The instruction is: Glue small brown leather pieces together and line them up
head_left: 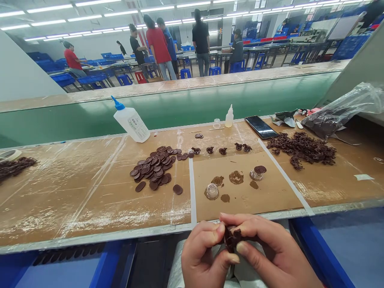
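Close to me, below the table's front edge, my left hand [204,254] and my right hand [267,248] pinch a small dark brown plastic figurine [232,239] between thumbs and fingers. Part of it is hidden by the fingertips. On the brown mat ahead stand two small clear round cups [212,191], the right one with a brown oval disc [260,169] on top. Several little brown animal figurines [223,151] form a row behind them. To the left lies a heap of brown oval discs [156,166]; to the right, a pile of loose brown figurines [303,147].
A large blue-capped bottle [132,124], a small dropper bottle [229,117] and a phone [260,127] are along the table's back. A clear plastic bag [345,110] sits at right. Blue bins [318,256] flank my lap. Several people work in the background.
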`<action>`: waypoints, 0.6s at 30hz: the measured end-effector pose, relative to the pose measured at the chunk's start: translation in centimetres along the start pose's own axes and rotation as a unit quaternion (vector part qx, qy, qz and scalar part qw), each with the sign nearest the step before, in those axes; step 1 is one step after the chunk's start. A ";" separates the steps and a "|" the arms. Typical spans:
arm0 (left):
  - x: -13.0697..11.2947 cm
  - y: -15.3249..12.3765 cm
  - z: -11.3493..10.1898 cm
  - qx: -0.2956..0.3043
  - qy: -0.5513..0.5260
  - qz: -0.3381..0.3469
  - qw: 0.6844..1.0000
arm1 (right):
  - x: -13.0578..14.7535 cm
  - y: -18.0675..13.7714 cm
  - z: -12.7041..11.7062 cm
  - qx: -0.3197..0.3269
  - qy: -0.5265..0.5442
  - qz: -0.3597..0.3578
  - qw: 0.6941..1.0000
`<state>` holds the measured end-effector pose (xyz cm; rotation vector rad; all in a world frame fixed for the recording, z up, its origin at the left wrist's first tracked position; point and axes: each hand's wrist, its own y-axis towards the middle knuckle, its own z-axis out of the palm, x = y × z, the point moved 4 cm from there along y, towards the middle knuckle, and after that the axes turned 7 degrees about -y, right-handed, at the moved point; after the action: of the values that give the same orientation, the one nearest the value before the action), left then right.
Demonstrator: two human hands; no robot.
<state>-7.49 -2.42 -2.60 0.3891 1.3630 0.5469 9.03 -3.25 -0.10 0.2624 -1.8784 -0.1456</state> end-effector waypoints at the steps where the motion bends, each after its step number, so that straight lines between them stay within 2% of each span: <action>1: 0.1 0.0 0.0 0.000 -0.001 -0.001 1.000 | 0.0 0.0 0.0 0.002 0.000 0.000 1.000; 18: 0.1 0.1 0.0 0.003 -0.006 -0.018 1.000 | 0.4 0.6 -0.2 0.024 -0.006 -0.055 0.998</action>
<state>-7.47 -2.34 -2.62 0.3718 1.3579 0.5112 9.02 -2.78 0.49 0.3989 -1.8825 -0.1776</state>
